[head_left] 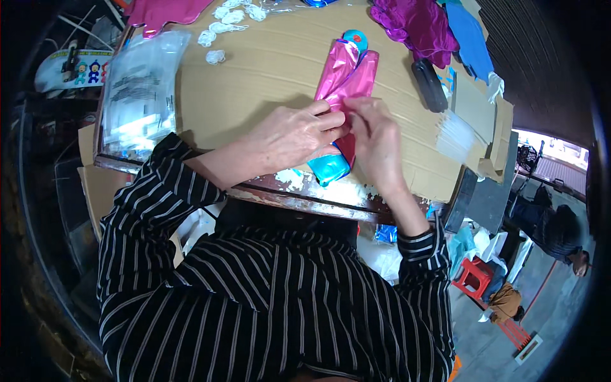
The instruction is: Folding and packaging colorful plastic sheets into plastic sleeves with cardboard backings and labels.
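Observation:
A folded, deflated foil balloon point(347, 73), shiny pink with teal-blue ends, lies lengthwise on the cardboard-covered table in front of me. My left hand point(302, 132) comes across from the left and is closed on its middle, fingers bent over the foil. From the right, my right hand point(380, 137) pinches the balloon's right edge with thumb and curled fingers. The teal end nearest me sticks out below my hands, over the table's front edge. At the far end a round teal tip with a red mark shows. My fingers hide the middle of the foil.
Clear plastic bags point(141, 95) lie at the left, with small white string bundles point(219, 28) and pink foil point(167, 11) behind. At the back right are purple foil point(417, 28), blue foil point(470, 38) and a black oblong object point(429, 84). A red stool point(473, 278) stands on the floor.

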A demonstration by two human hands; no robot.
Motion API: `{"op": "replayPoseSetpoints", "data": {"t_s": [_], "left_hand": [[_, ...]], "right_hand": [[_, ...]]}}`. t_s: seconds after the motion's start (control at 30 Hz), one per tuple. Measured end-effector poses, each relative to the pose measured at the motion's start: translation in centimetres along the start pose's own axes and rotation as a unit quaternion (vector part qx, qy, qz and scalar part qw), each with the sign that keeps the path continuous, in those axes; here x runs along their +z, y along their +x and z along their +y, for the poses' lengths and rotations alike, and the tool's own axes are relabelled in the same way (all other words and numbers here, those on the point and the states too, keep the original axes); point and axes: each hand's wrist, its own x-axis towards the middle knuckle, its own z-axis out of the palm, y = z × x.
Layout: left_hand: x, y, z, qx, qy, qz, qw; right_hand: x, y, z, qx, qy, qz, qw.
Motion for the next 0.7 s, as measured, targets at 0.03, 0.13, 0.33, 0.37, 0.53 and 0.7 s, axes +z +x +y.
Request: {"op": "replayPoseSetpoints", "data": {"t_s": [0.03, 0.13, 0.33, 0.37, 0.53, 0.7], "left_hand": [[-0.2, 0.0, 0.2, -0.005, 0.002, 0.005, 1.000], [-1.1, 0.0, -0.2, -0.009, -0.034, -0.014, 0.999], [-2.0, 3.5, -8.1, 0.008, -0.036, 0.094, 0.995], [-1.4, 4.2, -9.9, 0.014, -0.033, 0.084, 0.996], [-0.7, 5.4, -10.9, 0.008, 0.083, 0.027, 0.996], [0.0, 5.4, -11.0, 0.002, 0.071, 0.008, 0.997]], "right_hand": [[0.5, -0.5, 0.1, -0.010, 0.008, 0.012, 1.000], [1.6, -1.5, -0.3, -0.029, 0.027, 0.039, 0.998], [2.4, -1.9, -0.7, -0.033, 0.013, 0.033, 0.999], [2.5, -1.9, -0.7, -0.034, 0.008, 0.028, 0.999], [2.8, -2.1, -0.2, -0.032, -0.006, 0.031, 0.999], [2.8, -2.0, 0.2, -0.122, -0.102, 0.048, 0.986]]}}
